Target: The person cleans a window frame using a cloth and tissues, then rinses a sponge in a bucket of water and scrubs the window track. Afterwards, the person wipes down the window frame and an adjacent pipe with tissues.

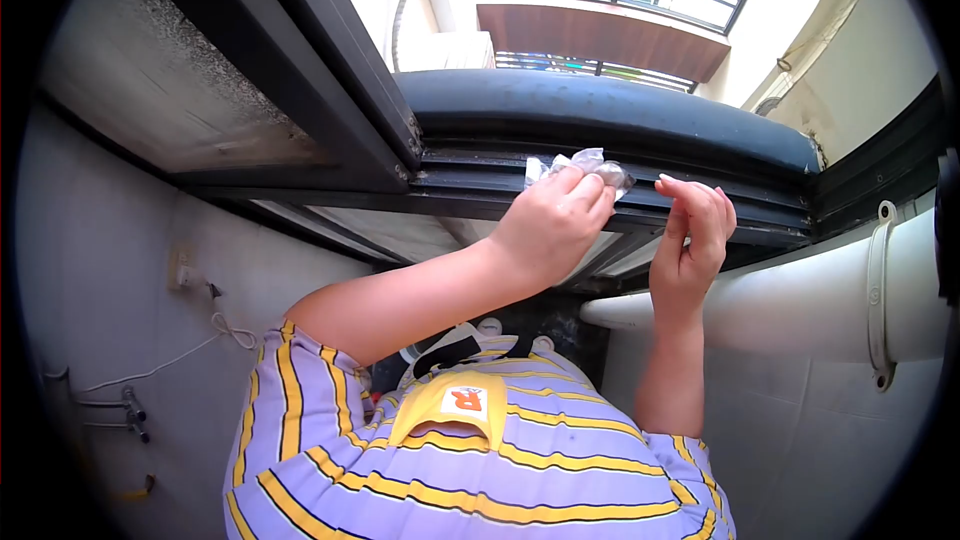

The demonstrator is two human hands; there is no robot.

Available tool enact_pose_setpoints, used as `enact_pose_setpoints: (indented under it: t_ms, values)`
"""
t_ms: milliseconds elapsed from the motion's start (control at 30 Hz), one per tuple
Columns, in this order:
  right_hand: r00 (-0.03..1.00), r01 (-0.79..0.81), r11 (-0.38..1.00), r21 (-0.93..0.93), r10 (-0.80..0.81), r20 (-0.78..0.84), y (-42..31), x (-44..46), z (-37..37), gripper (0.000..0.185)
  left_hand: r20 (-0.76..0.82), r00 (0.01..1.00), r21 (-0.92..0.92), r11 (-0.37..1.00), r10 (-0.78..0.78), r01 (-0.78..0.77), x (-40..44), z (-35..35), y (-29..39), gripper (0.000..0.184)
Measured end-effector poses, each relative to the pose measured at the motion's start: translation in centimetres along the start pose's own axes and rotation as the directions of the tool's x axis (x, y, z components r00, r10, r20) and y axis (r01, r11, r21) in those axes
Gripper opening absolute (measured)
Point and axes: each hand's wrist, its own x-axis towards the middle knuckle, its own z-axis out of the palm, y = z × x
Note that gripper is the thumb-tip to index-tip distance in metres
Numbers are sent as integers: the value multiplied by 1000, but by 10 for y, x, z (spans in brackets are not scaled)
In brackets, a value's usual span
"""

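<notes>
My left hand [560, 223] is closed around a crumpled white wipe [590, 158], pressing it onto the dark window track [470, 180]. Part of the wipe is hidden under my fingers, and its darker, greyish side shows on the right. Just to the right, my right hand [692, 230] is raised at the track's near edge. Its fingers are loosely bent, with nothing visible in them. Whether its fingertips touch the frame, I cannot tell.
A dark-framed sliding window [330, 70] with speckled glass stands at the left. Beyond the track runs a rounded dark ledge [600, 105]. A white pipe [800, 285] with a bracket [880, 290] crosses at the right. A white cord [165, 368] hangs at the lower left.
</notes>
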Motion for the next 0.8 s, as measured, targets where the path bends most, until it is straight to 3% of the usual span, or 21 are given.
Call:
enact_pose_setpoints:
  t_ms: [67, 167, 333, 367, 433, 633, 800]
  values:
    - [1000, 3, 1000, -16, -3, 5, 4, -1, -2, 26, -7, 1000, 30, 999, 15, -15, 0, -1, 0, 26]
    - [1000, -5, 1000, -1, 5, 5, 6, -1, -7, 25, 134, 990, 142, 989, -53, 34, -17, -26, -13, 20]
    - [1000, -7, 999, 50, 7, -6, 4, -7, -5, 24, 240, 949, 506, 860, -203, 56, -53, -61, -46, 13]
    - [1000, 6, 999, 46, -6, -1, 3, -8, -4, 24, 228, 958, 527, 850, -172, 27, -57, -66, -53, 12]
    - [1000, 20, 999, 51, -19, -6, 3, -11, -7, 25, 315, 938, 500, 866, -147, -32, -53, -74, -54, 9]
    - [998, -25, 998, 55, 28, -50, 14, -21, -24, 23, 79, 981, 270, 951, -178, 151, -57, -56, -64, 10]
    - [1000, -16, 997, 81, 17, -2, 13, -24, -15, 27, -34, 956, -222, 935, -290, 276, -67, -57, -54, 31]
